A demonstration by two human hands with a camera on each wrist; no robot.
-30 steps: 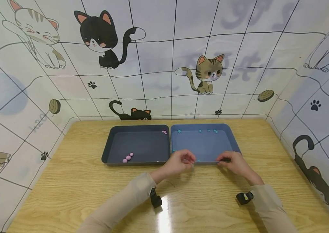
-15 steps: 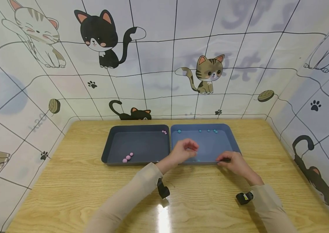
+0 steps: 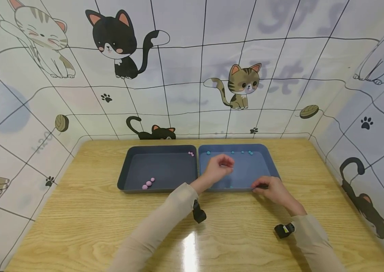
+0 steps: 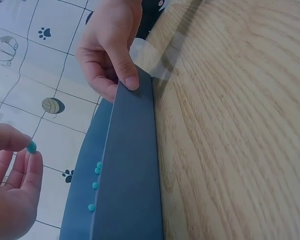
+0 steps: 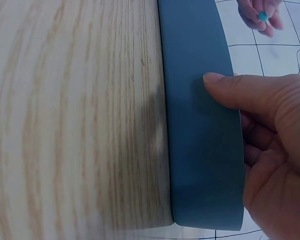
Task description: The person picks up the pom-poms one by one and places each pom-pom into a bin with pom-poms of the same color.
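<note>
My left hand [image 3: 217,168] is raised over the blue tray [image 3: 273,162]. Between its thumb and a fingertip it pinches a small teal ball [image 4: 32,147], which the right wrist view also shows. My right hand [image 3: 271,189] holds the tray's near rim, thumb on the outer wall and the other fingers curled inside. Several more teal balls [image 3: 208,153] lie along the tray's far side, and one [image 3: 231,187] sits by the near wall.
A dark grey tray [image 3: 124,175] stands close on the left. Pink balls [image 3: 148,183] lie at its near left, with smaller pink ones [image 3: 191,153] in the far right corner. Both trays rest on a wooden table [image 3: 86,219] before a cat-print backdrop [image 3: 178,75].
From the near rim, my left hand has risen and moved away from me and slightly right, over the blue tray. My right hand stays on the rim.
</note>
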